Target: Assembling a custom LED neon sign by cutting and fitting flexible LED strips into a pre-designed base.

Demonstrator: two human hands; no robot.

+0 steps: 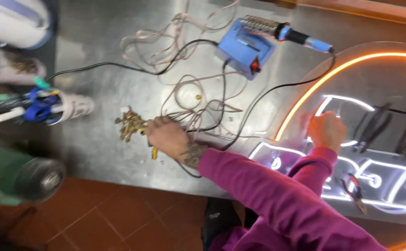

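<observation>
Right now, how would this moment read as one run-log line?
left hand: on thin wires beside brass connectors | right hand: fisted on lit neon sign | soldering station: behind, on metal table

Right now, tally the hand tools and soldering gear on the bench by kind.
Soldering station, blue: 1
Soldering iron in its coil holder: 1
Pliers, dark, on the lit sign: 1
Cutters, red-handled: 1
Total: 4

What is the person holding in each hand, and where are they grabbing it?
It cannot be told for sure. The left hand rests on the thin wires beside small brass pieces; the right hand is closed against the glowing sign.
</observation>
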